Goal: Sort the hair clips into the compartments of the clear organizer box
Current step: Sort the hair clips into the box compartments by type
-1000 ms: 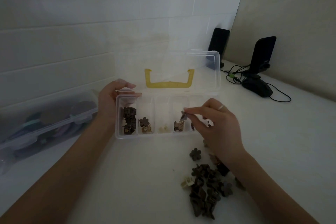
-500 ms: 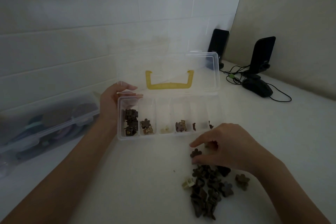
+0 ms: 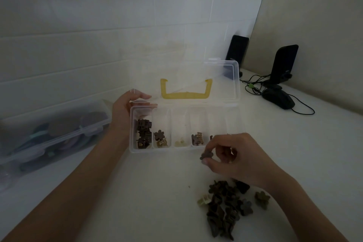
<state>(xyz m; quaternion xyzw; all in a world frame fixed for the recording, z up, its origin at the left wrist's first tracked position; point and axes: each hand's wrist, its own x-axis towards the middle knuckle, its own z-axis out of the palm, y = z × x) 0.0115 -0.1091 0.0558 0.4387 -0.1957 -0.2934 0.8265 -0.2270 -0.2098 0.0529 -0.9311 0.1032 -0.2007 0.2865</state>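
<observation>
The clear organizer box (image 3: 182, 149) stands open on the white table, its lid with a yellow handle (image 3: 185, 95) tilted back. Dark clips fill its leftmost compartment; the three compartments to the right of it each hold a few clips. My left hand (image 3: 125, 112) grips the box's left end. My right hand (image 3: 233, 155) hovers just in front of the box's right part and pinches a dark flower-shaped hair clip (image 3: 206, 155) between thumb and fingers. A pile of loose dark hair clips (image 3: 224, 208) lies on the table under my right wrist.
A long clear case (image 3: 53, 133) with round coloured items lies at the left by the tiled wall. Two black speakers (image 3: 236, 53) (image 3: 284, 65), a black mouse (image 3: 279, 99) and cables sit at the back right. A pale clip (image 3: 204, 201) lies beside the pile.
My right hand dropped from the box to the pile, took a flower-shaped clip and has lifted it back toward the box. My left hand stayed on the box.
</observation>
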